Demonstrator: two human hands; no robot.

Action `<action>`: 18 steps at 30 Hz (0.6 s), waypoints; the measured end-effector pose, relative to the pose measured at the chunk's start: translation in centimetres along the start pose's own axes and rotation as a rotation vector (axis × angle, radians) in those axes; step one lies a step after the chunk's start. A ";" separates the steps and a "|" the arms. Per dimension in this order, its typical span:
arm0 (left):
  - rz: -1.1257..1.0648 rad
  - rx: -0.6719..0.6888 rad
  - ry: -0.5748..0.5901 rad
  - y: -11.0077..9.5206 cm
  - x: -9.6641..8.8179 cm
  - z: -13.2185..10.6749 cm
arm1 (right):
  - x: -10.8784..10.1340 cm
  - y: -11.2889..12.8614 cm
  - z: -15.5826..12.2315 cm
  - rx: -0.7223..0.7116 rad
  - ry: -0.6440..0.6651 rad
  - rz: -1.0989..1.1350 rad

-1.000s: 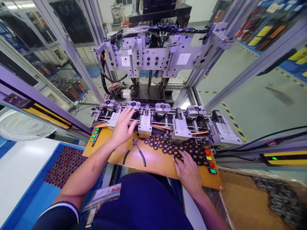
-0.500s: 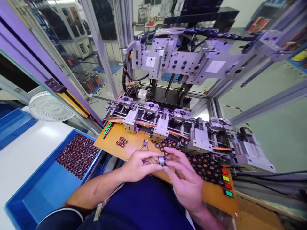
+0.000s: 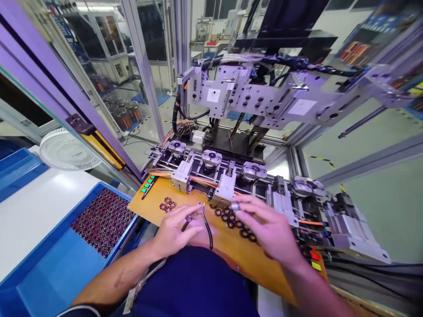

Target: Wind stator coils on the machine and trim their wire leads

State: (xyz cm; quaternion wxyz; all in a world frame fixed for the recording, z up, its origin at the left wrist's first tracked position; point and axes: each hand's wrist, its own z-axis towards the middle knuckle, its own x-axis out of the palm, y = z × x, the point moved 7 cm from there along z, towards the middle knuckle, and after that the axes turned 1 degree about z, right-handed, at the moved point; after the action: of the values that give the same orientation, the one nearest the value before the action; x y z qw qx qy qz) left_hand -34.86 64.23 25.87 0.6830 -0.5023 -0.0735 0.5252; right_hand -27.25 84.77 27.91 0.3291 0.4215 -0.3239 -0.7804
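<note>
Parted from the shared grip: left hand (image 3: 173,231) wrapped round the side cutters (image 3: 207,226), right hand (image 3: 269,231) pinching the small metal ring (image 3: 234,205) at its fingertips. Cutter nose aimed away toward the fixture row (image 3: 211,159), ring just right of it, over loose cores (image 3: 231,218) on the orange board (image 3: 231,251).

bright overhead light, purple-tinted glare on frames, strong wide-angle bending at edges, hands slightly blurred

A blue tray (image 3: 49,273) is seen beside the orange board's (image 3: 231,253) left edge; green buttons (image 3: 147,184) are set into its far-left corner.
</note>
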 end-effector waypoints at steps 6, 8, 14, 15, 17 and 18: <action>0.037 -0.233 -0.123 4.4 -2.5 -0.7 | -8.2 -8.3 8.4 -0.039 -0.079 -0.385; 0.032 -0.255 -0.118 5.1 -2.5 -0.7 | -8.8 -10.0 9.9 -0.080 -0.011 -0.425; 0.050 -0.298 -0.096 6.2 -2.5 -0.4 | -8.4 -11.2 10.4 -0.152 0.117 -0.470; 0.049 -0.302 -0.090 6.3 -2.4 -0.3 | -8.4 -11.2 10.3 -0.152 0.126 -0.479; 0.047 -0.300 -0.084 6.4 -2.4 0.0 | -8.3 -11.3 10.1 -0.164 0.144 -0.504; 0.048 -0.296 -0.081 6.4 -2.4 0.1 | -8.2 -11.3 10.1 -0.174 0.151 -0.525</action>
State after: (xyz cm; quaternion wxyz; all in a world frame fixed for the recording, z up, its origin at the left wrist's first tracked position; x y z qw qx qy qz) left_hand -40.07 62.05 22.00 0.5853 -0.5773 -0.1656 0.5447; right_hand -35.25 100.00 27.08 0.1740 0.5181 -0.1103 -0.8301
